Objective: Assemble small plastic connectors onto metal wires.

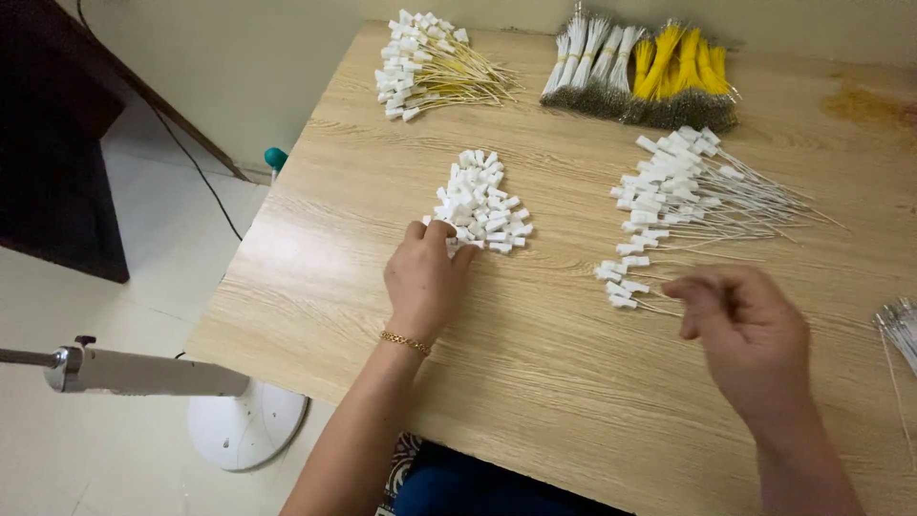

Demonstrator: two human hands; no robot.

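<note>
Already 2 heaps of finished wires with white plugs lie on the table (535,382): one far left (430,67), one right (678,205); loose white plugs (480,205) remain centre; left hand (423,277) pinches there; right hand (745,330), blurred, curls loosely, its contents unclear.

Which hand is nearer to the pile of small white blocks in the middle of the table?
Left. The left hand touches the near edge of the pile of small white blocks with its fingertips. The right hand is off to the right, apart from it.
</note>
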